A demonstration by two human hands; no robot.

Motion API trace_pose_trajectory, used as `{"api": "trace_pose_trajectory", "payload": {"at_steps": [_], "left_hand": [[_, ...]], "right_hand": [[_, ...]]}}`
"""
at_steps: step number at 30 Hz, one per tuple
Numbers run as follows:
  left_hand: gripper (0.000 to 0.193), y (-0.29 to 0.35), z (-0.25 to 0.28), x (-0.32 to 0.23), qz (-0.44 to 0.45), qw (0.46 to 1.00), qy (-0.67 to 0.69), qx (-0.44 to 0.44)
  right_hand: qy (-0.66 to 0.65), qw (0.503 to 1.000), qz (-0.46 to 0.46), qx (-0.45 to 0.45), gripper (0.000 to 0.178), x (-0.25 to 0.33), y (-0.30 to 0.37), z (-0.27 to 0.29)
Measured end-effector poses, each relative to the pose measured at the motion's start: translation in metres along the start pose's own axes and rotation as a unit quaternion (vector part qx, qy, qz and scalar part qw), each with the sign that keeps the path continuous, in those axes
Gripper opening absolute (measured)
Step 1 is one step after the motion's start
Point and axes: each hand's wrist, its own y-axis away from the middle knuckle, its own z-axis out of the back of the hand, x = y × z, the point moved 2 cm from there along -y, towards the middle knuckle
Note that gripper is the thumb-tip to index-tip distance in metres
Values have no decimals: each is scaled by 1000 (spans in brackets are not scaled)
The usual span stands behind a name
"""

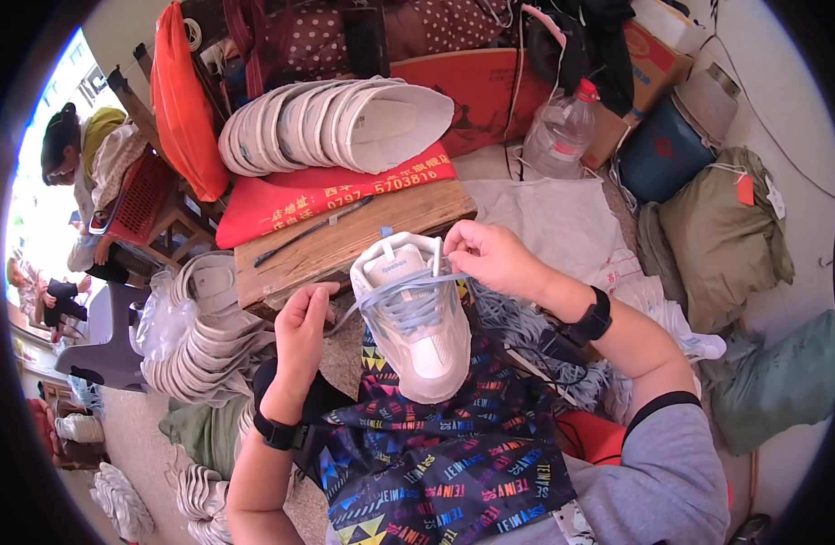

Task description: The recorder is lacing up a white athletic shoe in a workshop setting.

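Observation:
A white and pale grey shoe upper (428, 356) rests on my lap, its toe toward me and its collar at the wooden bench's edge. A light blue shoelace (414, 315) zigzags through its eyelets, and one stretch crosses the tongue. My left hand (305, 329) is closed just left of the shoe, with a length of lace running toward its fingers. At the right of the collar, my right hand (492, 258) pinches the lace by the upper eyelets. Both fingertips partly hide the lace ends.
On the wooden bench (408, 213) lie a red cloth bag (254, 213), a nested row of uppers (335, 123) and a thin dark tool (313, 232). More stacked uppers (199, 359) stand at left. Bundled blue laces (517, 331) lie at right, near green sacks (721, 241). Another person (81, 163) sits far left.

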Motion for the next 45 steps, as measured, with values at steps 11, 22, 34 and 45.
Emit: {"api": "trace_pose_trajectory", "payload": {"at_steps": [11,22,34,45], "left_hand": [[29,4,-15,-10,-32,993,115,5],[21,-5,-25,-1,-14,997,69,-11],[25,-24,-34,-43,-56,965,-253,40],[20,-46,-8,-23,52,966,4,252]], "right_hand": [[412,878,209,-122,14,36,5,-21],[409,886,123,178,12,40,-39,12],[313,916,108,228,16,32,-68,-4],[195,954,200,106,15,28,-70,-42]]}}
